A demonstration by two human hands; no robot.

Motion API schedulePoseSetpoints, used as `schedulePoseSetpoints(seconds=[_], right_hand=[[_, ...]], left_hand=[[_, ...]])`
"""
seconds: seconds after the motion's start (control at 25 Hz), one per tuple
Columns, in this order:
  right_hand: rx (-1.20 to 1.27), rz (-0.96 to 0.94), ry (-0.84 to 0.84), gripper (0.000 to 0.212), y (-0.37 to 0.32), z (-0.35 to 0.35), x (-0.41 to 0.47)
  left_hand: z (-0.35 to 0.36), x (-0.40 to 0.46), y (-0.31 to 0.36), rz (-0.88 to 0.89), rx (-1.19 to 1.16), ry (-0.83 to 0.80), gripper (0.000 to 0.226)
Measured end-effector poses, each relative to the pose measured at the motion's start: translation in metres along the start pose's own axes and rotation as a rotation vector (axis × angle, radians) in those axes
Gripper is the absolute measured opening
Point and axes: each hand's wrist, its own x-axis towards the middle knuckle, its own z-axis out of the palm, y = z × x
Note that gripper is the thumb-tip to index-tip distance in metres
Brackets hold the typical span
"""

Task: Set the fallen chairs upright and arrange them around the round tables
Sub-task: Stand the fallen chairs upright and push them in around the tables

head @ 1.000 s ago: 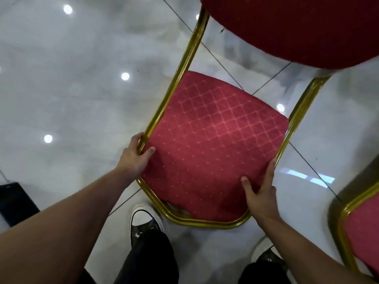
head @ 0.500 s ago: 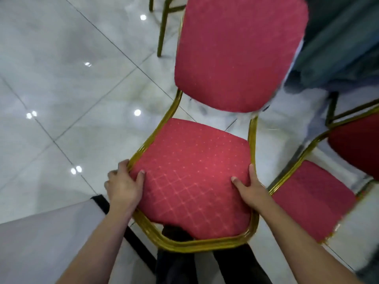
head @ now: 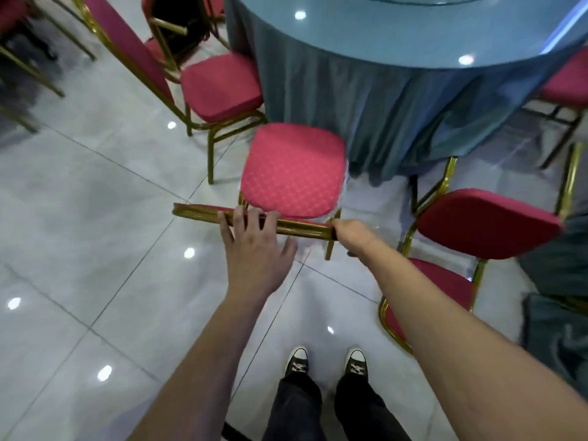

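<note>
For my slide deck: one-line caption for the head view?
Both hands hold the chair's backrest top, seat facing the blue-draped round table.

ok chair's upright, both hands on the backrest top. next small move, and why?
Probably a short push forward. The chair stands upright facing the round table, its seat front only just meeting the tablecloth, while the neighbouring chair looks tucked further in. The left hand and right hand both hold the backrest top rail, well placed to slide it.
</note>
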Motion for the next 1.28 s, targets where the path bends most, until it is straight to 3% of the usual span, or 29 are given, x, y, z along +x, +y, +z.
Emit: schedulePoseSetpoints(seconds=[0.2, 0.44, 0.6, 0.92, 1.12, 1.28], right_hand=[[0.138, -0.217, 0.182, 0.037, 0.012, -0.029, -0.039], [0.202, -0.179, 0.405, 0.046, 0.109, -0.107, -0.058], [0.258, -0.14, 0.437, 0.043, 0.192, -0.156, -0.047], [0.244, 0.026, 0.459, 0.038, 0.426, -0.219, 0.029], [0.393, 0.163, 0.398, 0.03, 0.573, -0.169, 0.17], [0.356, 0.376, 0.461, 0.043, 0.725, -0.099, 0.289]], left_hand=[[-0.016, 0.054, 0.007, 0.046, 0.044, -0.024, 0.042], [-0.003, 0.072, 0.065, -0.084, -0.056, 0.083, 0.055], [0.045, 0.031, 0.148, -0.02, -0.143, 0.033, 0.042], [0.243, -0.067, 0.337, 0.066, -0.299, -0.42, 0.035], [0.436, -0.07, 0.355, -0.05, -0.342, -0.581, 0.038], [0.632, -0.069, 0.339, -0.211, -0.371, -0.717, 0.046]])
